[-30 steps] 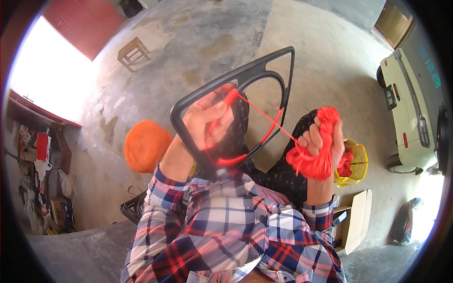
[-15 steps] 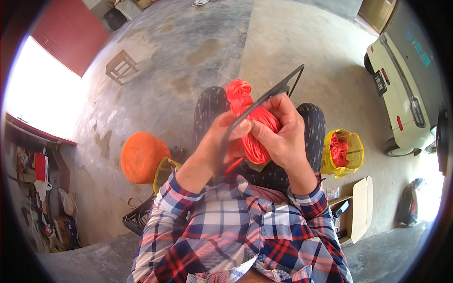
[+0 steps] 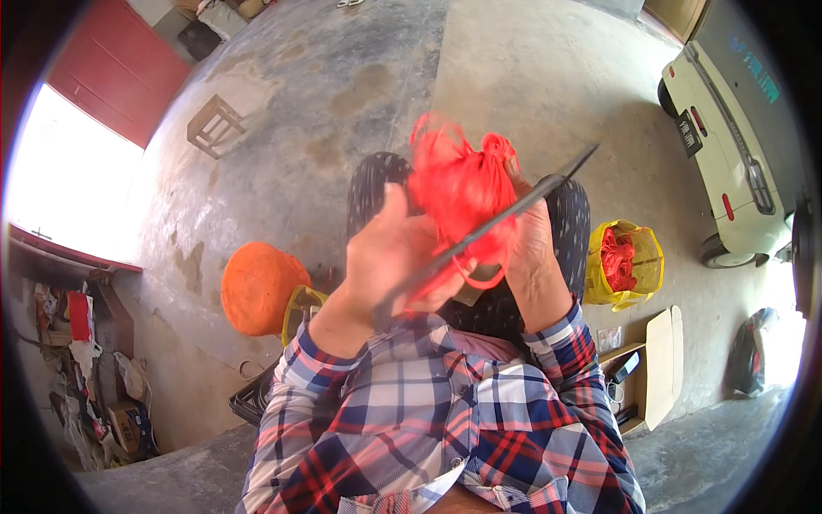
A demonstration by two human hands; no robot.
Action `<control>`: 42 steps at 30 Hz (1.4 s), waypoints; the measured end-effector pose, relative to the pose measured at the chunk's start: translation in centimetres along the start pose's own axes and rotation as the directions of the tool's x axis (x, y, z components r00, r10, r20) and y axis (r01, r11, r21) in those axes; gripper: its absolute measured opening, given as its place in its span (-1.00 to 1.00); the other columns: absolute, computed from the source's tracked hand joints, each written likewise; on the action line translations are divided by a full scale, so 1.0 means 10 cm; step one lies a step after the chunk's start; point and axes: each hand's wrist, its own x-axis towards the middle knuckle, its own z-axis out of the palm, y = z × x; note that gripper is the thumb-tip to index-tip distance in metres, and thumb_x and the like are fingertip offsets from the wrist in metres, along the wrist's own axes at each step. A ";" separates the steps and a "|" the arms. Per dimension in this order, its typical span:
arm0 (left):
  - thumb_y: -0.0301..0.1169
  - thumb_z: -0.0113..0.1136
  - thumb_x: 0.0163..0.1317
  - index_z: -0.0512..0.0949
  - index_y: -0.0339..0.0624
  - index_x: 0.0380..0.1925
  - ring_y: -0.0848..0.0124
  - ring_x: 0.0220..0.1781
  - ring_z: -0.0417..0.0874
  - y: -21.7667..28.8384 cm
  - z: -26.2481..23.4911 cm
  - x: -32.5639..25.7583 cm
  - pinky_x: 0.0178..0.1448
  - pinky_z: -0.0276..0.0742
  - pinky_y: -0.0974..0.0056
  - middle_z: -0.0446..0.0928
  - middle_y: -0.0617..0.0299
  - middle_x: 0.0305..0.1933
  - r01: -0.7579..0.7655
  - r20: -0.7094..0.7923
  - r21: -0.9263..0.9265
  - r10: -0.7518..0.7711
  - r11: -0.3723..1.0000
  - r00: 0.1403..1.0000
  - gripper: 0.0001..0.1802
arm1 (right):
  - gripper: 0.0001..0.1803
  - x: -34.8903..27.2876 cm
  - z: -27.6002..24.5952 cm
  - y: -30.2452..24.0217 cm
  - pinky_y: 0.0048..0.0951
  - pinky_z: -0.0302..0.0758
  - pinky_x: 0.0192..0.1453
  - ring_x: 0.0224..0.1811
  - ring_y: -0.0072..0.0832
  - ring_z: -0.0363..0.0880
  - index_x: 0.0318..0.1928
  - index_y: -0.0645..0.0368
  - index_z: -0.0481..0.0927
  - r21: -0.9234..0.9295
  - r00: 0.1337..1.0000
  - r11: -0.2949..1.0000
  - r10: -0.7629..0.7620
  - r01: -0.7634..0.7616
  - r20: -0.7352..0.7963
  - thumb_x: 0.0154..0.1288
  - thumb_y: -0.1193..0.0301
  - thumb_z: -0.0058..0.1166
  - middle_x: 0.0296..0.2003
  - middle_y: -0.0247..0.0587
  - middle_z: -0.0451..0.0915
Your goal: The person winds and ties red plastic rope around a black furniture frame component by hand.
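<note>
A hank of glossy red cord (image 3: 467, 184) is held up over my lap, its strands loose and blurred. My right hand (image 3: 533, 240) is closed around its right side, just below a bunched, tied part. My left hand (image 3: 394, 253) is at the lower left of the hank, thumb raised apart; its fingers reach under the strands, smeared by motion and partly hidden. A small red loop hangs between the hands. Slanting across in front of both hands and the hank is a thin black strip (image 3: 497, 224); what it belongs to I cannot make out.
A yellow bag (image 3: 655, 272) with red cord stands right of my knees. Below it lies an open cardboard box (image 3: 659, 368). To the left are an orange round seat (image 3: 257, 287), a black crate (image 3: 248, 398) and a wooden stool (image 3: 214, 127). A pale vehicle (image 3: 728, 163) is parked far right.
The compact hank has been turned and its strands have fanned out. My left hand has loosened from its pinch and shifted; my right hand has moved to the tied part. The black strip has tilted lower.
</note>
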 end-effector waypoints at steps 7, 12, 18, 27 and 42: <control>0.37 -0.27 0.26 0.37 -0.41 0.15 0.46 -0.55 0.31 0.04 0.19 0.00 -0.55 0.14 0.45 0.44 0.07 -0.31 -0.166 -0.349 0.203 0.230 0.965 0.908 -0.04 | -0.57 -0.25 -0.65 -0.13 -0.10 0.36 0.29 0.19 -0.30 0.48 0.15 0.14 0.44 -0.127 0.987 0.979 -0.154 0.158 0.036 0.38 0.20 -0.02 0.08 -0.15 0.54; 0.06 0.19 0.23 0.38 -0.30 0.18 0.55 -0.72 0.25 0.12 0.05 -0.06 -0.78 0.02 0.50 0.39 0.12 -0.43 -0.164 -0.304 0.348 0.276 0.923 0.912 -0.28 | -0.56 -0.37 -0.14 -0.44 -0.15 0.38 0.19 -0.09 -0.45 0.59 0.04 0.16 0.45 -0.031 0.912 0.918 -0.397 0.396 -0.104 0.46 0.06 -0.18 -0.18 -0.22 0.62; -0.24 0.22 0.27 0.15 -0.12 0.36 0.60 -0.73 0.23 0.27 -0.07 -0.19 -0.78 0.02 0.53 0.37 0.20 -0.41 -0.162 -0.348 0.445 0.336 0.881 0.875 -0.28 | -0.44 -0.49 -0.10 -0.49 -0.38 0.35 -0.28 -0.74 -0.52 0.17 -0.15 0.13 0.36 0.050 0.933 0.987 -0.162 0.154 0.322 0.47 -0.15 -0.37 -0.71 -0.43 0.28; -0.22 0.13 0.31 0.31 -0.15 0.26 0.57 -0.68 0.25 0.29 -0.12 -0.21 -0.72 0.05 0.50 0.41 0.22 -0.41 -0.198 -0.392 0.406 0.366 0.892 0.844 -0.44 | -0.48 -0.37 -0.38 -0.28 -0.24 0.50 -0.02 -0.26 -0.36 0.57 0.13 0.13 0.40 -0.269 0.984 0.961 -0.111 0.071 -0.136 0.43 -0.02 -0.11 -0.29 -0.23 0.58; -0.32 0.31 0.19 0.40 -0.33 0.14 0.42 0.09 0.57 -0.04 0.17 0.05 0.11 0.53 0.27 0.52 0.16 0.08 -0.163 -0.402 0.317 0.288 0.934 0.869 -0.44 | -0.84 -0.25 0.23 -0.06 -0.49 0.49 -0.04 -0.22 -0.53 0.61 -0.15 0.28 0.54 -0.623 0.960 0.743 -0.098 0.246 0.262 0.27 0.52 0.10 -0.27 -0.24 0.65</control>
